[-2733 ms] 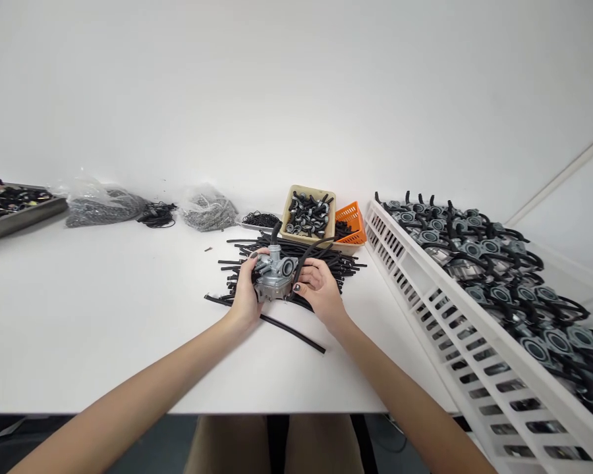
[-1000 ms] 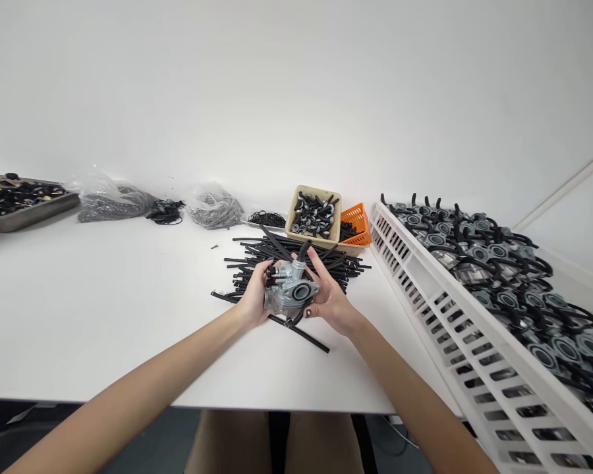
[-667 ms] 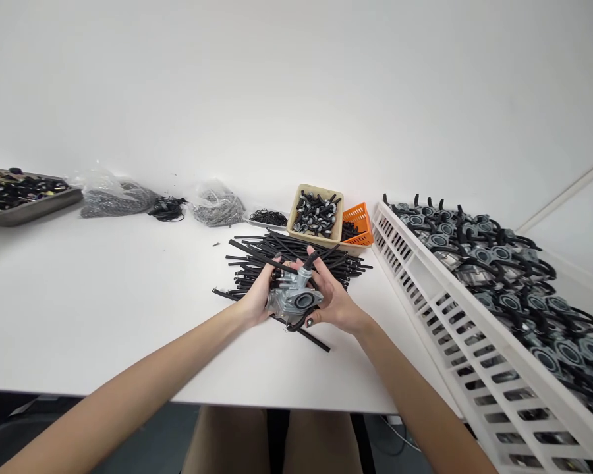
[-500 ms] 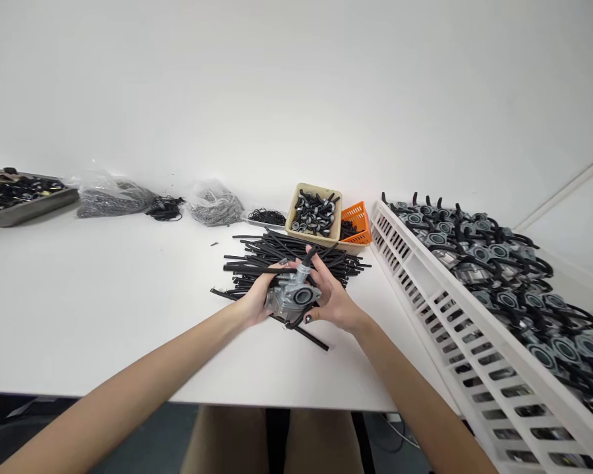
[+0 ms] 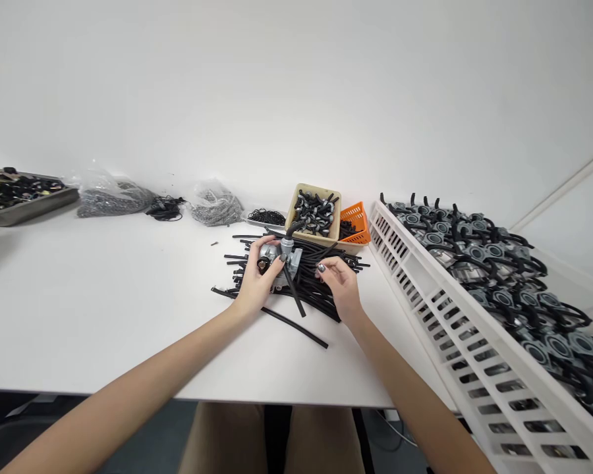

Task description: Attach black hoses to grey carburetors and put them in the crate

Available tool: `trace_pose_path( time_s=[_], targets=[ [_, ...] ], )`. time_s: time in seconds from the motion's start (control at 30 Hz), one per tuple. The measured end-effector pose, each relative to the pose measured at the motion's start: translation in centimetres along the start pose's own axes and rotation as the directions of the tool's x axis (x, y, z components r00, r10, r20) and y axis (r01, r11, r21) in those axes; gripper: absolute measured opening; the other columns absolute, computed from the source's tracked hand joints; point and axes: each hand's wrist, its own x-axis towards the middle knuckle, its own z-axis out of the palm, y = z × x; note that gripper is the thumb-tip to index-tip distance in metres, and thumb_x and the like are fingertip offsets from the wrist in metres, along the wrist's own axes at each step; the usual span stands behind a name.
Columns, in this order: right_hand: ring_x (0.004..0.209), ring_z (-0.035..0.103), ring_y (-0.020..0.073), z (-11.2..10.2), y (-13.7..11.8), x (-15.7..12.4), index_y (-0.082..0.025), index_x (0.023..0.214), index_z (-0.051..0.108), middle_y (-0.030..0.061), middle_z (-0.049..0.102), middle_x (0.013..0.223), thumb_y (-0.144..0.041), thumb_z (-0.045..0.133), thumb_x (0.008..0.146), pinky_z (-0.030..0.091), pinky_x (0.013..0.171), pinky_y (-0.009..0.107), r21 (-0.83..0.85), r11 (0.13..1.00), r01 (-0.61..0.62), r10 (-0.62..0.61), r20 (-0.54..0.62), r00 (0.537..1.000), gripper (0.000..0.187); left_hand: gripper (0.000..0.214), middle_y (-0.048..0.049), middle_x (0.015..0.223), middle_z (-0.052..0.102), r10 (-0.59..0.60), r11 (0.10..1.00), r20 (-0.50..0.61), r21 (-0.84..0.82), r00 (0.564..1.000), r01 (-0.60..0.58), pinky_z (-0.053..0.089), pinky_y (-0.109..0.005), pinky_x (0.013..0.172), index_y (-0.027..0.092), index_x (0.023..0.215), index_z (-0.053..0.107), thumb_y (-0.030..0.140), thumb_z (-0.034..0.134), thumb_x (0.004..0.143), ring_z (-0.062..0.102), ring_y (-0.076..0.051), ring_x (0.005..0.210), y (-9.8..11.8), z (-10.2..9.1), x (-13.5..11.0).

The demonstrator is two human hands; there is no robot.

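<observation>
My left hand (image 5: 257, 284) is closed around a grey metal carburetor (image 5: 277, 258) with short black hoses on it, held just above a pile of black rubber hoses (image 5: 321, 270) on the white table (image 5: 103, 316). One hose on the carburetor hangs down to the right of my thumb. My right hand (image 5: 340, 284) rests on the pile to the right, fingers curled and pinched at a black hose. A single long hose (image 5: 286, 324) lies on the table in front of both hands.
A beige bin of clips (image 5: 314, 214) and an orange basket (image 5: 356, 221) stand behind the pile. A long white crate of finished carburetors (image 5: 479, 289) runs along the right. Plastic bags of small parts (image 5: 113, 201) and a metal tray (image 5: 20, 197) line the back left.
My right hand let go of the carburetor and moved right onto the hose pile. My left hand turned the carburetor and carried it a little up and left.
</observation>
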Motion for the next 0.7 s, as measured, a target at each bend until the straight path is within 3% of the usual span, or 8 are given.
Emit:
trace_pose_path(
  time_s=[0.13, 0.2, 0.33, 0.7],
  targets=[
    [0.064, 0.052, 0.0123, 0.9, 0.6, -0.6, -0.021, 0.086, 0.067, 0.0000, 0.057, 0.074, -0.041, 0.071, 0.077, 0.046, 0.059, 0.027, -0.058, 0.998, -0.001, 0.015, 0.255, 0.967, 0.022, 0.037, -0.0054, 0.122, 0.056, 0.155, 0.967, -0.050, 0.214, 0.987, -0.141, 0.038, -0.035, 0.105, 0.023, 0.120, 0.051, 0.034, 0.062, 0.086, 0.052, -0.021, 0.117, -0.3, -0.2, 0.1],
    [0.059, 0.048, 0.0107, 1.3, 1.0, -0.7, -0.022, 0.089, 0.070, -0.0002, 0.054, 0.075, -0.037, 0.072, 0.076, 0.042, 0.053, 0.026, -0.109, 0.994, 0.021, 0.014, 0.308, 0.951, 0.021, 0.036, -0.0055, 0.120, 0.056, 0.184, 0.951, -0.048, 0.259, 0.982, -0.166, 0.039, -0.035, 0.103, 0.023, 0.119, 0.051, 0.032, 0.061, 0.086, 0.053, -0.021, 0.116, -0.4, -0.2, 0.2],
    [0.058, 0.044, 0.0091, 1.3, 1.3, -0.7, -0.023, 0.086, 0.070, 0.0006, 0.049, 0.082, -0.030, 0.070, 0.078, 0.040, 0.050, 0.025, -0.167, 0.984, 0.066, -0.016, 0.285, 0.958, 0.011, 0.033, -0.0058, 0.116, 0.057, 0.232, 0.925, -0.030, 0.317, 0.972, -0.211, 0.038, -0.035, 0.104, 0.022, 0.115, 0.051, 0.030, 0.061, 0.085, 0.053, -0.021, 0.114, -0.5, -0.1, 0.2],
    [0.071, 0.059, 0.0124, 1.9, 1.6, -0.9, -0.024, 0.086, 0.063, 0.0026, 0.043, 0.097, -0.040, 0.070, 0.080, 0.060, 0.072, 0.035, 0.086, 0.996, 0.037, -0.050, 0.160, 0.986, 0.019, 0.033, -0.0052, 0.115, 0.056, 0.143, 0.953, -0.040, 0.277, 0.989, -0.126, 0.040, -0.035, 0.100, 0.023, 0.115, 0.051, 0.035, 0.060, 0.086, 0.053, -0.020, 0.110, -0.4, 0.2, 0.2]
  ],
)
